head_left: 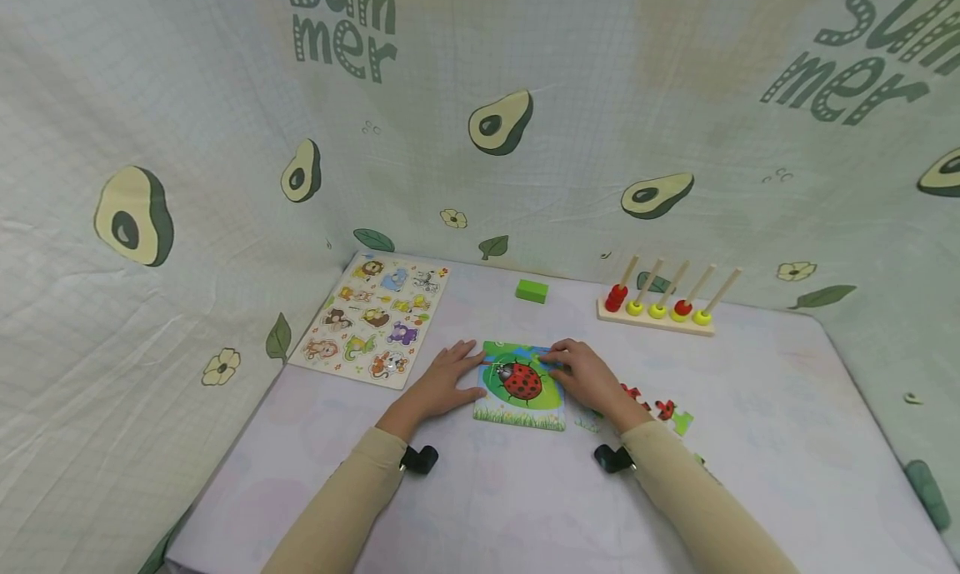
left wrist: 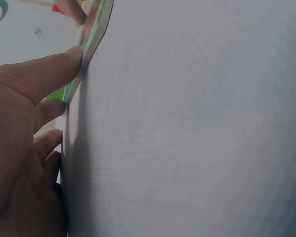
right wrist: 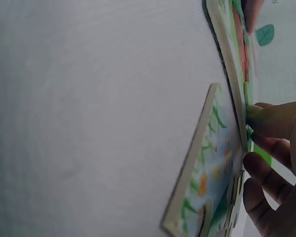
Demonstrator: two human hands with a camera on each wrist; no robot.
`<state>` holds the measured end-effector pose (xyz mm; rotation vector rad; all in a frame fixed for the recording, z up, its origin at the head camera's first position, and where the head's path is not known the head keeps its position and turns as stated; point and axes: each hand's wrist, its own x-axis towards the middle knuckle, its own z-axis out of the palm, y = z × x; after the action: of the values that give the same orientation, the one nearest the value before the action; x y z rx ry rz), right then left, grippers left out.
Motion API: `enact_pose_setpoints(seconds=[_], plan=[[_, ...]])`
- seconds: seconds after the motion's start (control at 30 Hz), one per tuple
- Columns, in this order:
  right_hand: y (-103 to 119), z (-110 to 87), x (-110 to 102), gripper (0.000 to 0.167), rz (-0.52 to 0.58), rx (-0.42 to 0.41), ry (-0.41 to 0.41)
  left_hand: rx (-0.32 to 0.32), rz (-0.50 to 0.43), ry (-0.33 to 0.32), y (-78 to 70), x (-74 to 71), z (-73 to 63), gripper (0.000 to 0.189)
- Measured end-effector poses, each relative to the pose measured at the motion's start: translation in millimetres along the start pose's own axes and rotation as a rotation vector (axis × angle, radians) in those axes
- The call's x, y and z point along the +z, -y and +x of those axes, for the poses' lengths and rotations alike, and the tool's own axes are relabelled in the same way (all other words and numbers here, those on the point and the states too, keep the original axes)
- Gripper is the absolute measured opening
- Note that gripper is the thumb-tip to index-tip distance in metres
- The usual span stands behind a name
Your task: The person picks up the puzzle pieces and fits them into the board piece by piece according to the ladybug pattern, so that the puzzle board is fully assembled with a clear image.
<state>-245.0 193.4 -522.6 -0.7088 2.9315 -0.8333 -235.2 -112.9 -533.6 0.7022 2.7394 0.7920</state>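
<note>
A ladybug jigsaw puzzle (head_left: 520,382) lies flat in the middle of the table, its picture largely assembled. My left hand (head_left: 444,382) rests at its left side, fingers spread and thumb touching the edge. At the upper right corner my right hand (head_left: 590,376) has thumb and index finger close together, pinching what looks like a small puzzle piece, mostly covered by the fingers. The right wrist view shows the thumb (right wrist: 274,120) at the puzzle's edge. A loose grass-and-flower piece (right wrist: 207,163) lies beside it there.
Loose red and green pieces (head_left: 665,409) lie right of the puzzle, partly behind the right forearm. An animal puzzle board (head_left: 360,371) is at the left. Farther back are a green block (head_left: 532,291) and a wooden peg stacker (head_left: 656,316) with red and yellow beads.
</note>
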Motion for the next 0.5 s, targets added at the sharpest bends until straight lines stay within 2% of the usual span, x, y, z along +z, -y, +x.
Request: enact_pose_setpoints(seconds=[0.23,0.5], plan=[[-2.3,-2.6,-3.2,0.030,0.047,0.015,0.010,0.005,0.001,0.002,1.1,0.2,0.4,0.071],[-10.5,-11.9,-15.0,0.035,0.099,0.043,-0.033,0.010,0.005,-0.006,1.8,1.2,1.0,0.071]])
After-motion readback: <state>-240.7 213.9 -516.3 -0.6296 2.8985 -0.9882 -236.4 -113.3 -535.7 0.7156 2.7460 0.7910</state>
